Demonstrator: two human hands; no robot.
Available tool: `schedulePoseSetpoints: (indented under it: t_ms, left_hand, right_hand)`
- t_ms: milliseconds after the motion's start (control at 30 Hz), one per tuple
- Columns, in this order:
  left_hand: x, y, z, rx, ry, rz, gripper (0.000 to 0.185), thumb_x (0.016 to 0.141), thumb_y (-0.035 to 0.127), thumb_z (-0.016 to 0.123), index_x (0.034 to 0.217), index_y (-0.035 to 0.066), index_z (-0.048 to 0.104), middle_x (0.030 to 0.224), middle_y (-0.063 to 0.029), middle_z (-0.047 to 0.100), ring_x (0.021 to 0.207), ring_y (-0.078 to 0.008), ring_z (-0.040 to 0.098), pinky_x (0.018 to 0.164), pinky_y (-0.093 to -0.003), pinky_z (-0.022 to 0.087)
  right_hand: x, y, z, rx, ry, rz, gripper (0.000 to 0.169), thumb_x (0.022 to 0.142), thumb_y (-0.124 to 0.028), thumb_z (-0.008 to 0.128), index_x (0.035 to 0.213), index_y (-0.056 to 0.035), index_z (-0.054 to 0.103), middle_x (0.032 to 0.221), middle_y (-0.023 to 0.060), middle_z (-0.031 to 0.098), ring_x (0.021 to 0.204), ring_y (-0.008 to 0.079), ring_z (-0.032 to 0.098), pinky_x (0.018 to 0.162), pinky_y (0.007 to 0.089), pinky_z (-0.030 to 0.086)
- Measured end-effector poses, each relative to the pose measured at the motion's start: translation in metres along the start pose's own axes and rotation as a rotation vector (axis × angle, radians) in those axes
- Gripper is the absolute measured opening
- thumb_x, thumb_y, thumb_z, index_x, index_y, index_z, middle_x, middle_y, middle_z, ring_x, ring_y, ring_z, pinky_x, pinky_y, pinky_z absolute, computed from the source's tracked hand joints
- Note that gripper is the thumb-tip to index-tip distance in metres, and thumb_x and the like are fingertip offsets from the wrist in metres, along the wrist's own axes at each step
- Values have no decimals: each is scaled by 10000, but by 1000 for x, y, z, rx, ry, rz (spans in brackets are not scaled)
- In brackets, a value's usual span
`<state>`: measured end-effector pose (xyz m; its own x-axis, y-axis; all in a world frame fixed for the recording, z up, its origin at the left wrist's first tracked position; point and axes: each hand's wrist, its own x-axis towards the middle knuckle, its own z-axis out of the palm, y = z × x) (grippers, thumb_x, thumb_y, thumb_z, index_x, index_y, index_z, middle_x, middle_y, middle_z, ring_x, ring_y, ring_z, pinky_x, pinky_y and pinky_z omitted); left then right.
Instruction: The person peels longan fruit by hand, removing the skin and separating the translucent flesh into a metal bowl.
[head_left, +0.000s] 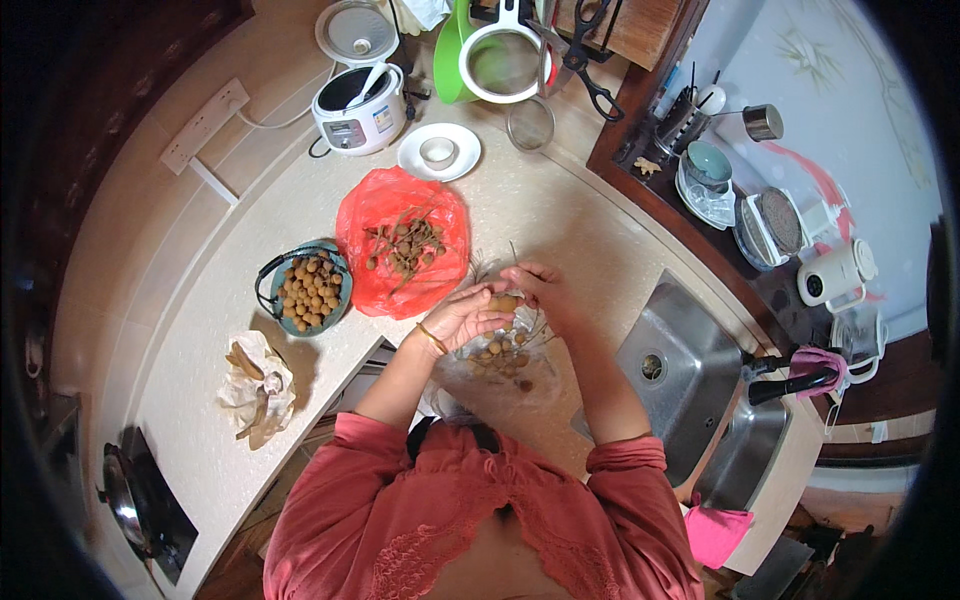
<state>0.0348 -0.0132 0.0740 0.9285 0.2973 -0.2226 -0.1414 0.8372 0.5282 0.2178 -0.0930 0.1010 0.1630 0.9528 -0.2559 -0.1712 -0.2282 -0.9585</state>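
Note:
Round brown longans on stems (501, 352) lie on a clear plastic bag (541, 375) at the counter's near edge. Above them, my left hand (469, 313), with a gold bangle at the wrist, holds a longan (505, 303) in its curled fingers. My right hand (536, 283) is close beside it, fingers bent around a thin stem; its grip is partly blurred. To the left, a red plastic bag (442, 289) lies spread out with stems and some longans (405, 244) on it. Left of that, a teal basket with a dark handle (345, 296) holds many loose longans (307, 292).
Crumpled paper (259, 397) lies on the left counter, with a lidded pan (124, 499) beyond. A white rice cooker (356, 120), a white plate (465, 154) with a small cup and a strainer (530, 126) stand behind. A steel sink (675, 345) is at right.

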Motion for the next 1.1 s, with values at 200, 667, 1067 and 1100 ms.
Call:
schedulePoseSetpoints:
  t_ms: [200, 667, 1067, 1100]
  left_hand:
    - [-19, -3, -1, 192, 141, 198, 268, 911, 105, 550, 1155, -1, 521, 1076, -128, 620, 982, -222, 637, 838, -295, 538]
    - [-55, 13, 8, 325, 247, 364, 262, 890, 165, 538, 1118, 36, 540, 1087, -90, 597, 931, -165, 615, 848, -308, 519]
    - [-55, 10, 5, 1050, 437, 560, 71, 846, 63, 617, 900, 22, 639, 748, 15, 627, 686, -37, 551, 619, -207, 452]
    - [-54, 9, 7, 1166, 508, 532, 58, 827, 66, 643, 871, 30, 649, 713, 23, 607, 663, -33, 532, 590, -212, 442]
  right_hand:
    - [0, -4, 8, 42, 2, -71, 239, 885, -283, 594, 960, -67, 666, 749, -32, 576, 589, 48, 403, 542, 197, 342]
    - [-2, -20, 59, -134, -139, -250, 169, 898, -182, 585, 902, -23, 642, 773, -21, 613, 626, 17, 479, 566, 186, 390]
    - [4, -2, 73, -155, -47, -296, 101, 848, -90, 615, 828, 9, 619, 767, 32, 634, 703, 76, 571, 646, 227, 456]
    - [3, -2, 72, -222, -34, -296, 110, 845, -99, 620, 818, 7, 621, 763, 34, 633, 696, 76, 568, 641, 231, 453]
